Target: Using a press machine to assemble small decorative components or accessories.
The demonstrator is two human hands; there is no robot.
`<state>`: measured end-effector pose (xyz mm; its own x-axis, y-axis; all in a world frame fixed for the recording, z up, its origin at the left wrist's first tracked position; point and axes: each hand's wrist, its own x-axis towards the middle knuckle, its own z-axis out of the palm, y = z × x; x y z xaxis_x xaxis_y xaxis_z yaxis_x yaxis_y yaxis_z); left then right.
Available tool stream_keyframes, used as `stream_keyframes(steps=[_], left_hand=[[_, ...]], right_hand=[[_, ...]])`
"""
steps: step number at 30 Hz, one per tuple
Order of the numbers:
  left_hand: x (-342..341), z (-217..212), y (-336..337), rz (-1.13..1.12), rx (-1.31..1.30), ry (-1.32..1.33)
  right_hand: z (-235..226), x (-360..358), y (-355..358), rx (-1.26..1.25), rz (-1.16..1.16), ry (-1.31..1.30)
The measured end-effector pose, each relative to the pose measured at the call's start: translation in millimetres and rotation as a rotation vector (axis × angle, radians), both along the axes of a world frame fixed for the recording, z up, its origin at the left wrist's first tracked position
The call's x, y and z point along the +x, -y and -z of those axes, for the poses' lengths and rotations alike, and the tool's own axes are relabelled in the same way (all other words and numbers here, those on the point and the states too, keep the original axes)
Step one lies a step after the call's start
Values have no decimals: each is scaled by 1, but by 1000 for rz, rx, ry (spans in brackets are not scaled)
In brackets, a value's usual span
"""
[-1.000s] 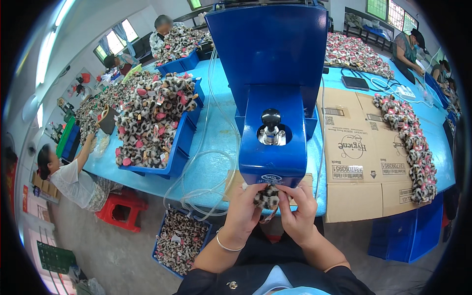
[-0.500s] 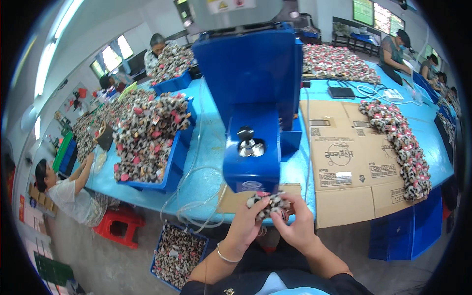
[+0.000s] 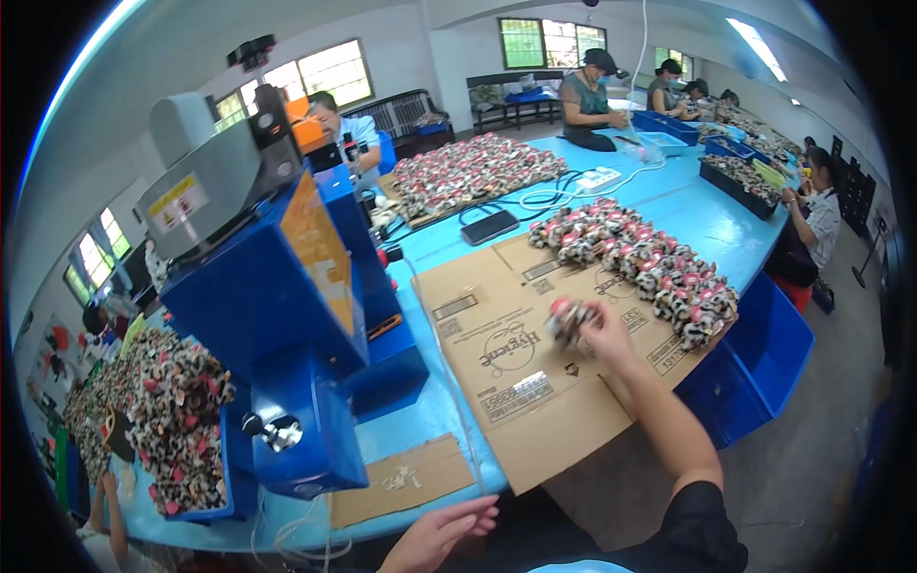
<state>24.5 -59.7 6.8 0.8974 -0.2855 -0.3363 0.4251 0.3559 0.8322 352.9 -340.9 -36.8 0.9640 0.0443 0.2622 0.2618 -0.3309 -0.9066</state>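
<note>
My right hand (image 3: 606, 332) is closed on a small fuzzy plush piece (image 3: 565, 319), spotted black and white with pink on it. It holds the piece over a flat brown cardboard sheet (image 3: 535, 435), short of the rows of similar plush pieces (image 3: 659, 272) along the sheet's far right side. Low in the view, by the table's front edge, my left hand (image 3: 445, 533) is empty with its fingers loosely stretched out. To its upper left stands a blue machine (image 3: 287, 277) with a metal fitting (image 3: 279, 432) in its lower front.
A heaped blue bin (image 3: 212, 511) of plush pieces sits left of the machine. Another blue bin (image 3: 755, 358) stands beside the table's right edge. A phone (image 3: 489, 225), cables and a power strip (image 3: 594, 180) lie beyond the cardboard. Several people work around the tables.
My view has swung right. Both hands were together on a plush piece at the machine's front; my left has let go, and my right has carried the piece rightward over the cardboard.
</note>
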Motion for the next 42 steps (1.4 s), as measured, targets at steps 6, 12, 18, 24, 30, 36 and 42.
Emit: stream_keyframes(steps=[6, 12, 18, 24, 30, 36, 42], left_hand=[[-16, 5, -19, -144, 167, -124], [-23, 19, -41, -202, 203, -148], [-31, 43, -62, -337, 175, -129], [-32, 31, -69, -459, 231, -60], [-76, -1, -93, -709, 383, 70], [-98, -36, -150, -1081, 628, 228], [-145, -54, -271, -1532, 1474, 314]], right_hand=[[9, 157, 66, -49, 208, 198], [34, 212, 67, -195, 271, 110], [28, 193, 55, -746, 390, 296], [21, 188, 23, -1030, 542, 380], [71, 228, 15, -1147, 546, 332], [55, 207, 62, -1648, 600, 480], [12, 106, 14, -1446, 610, 589]])
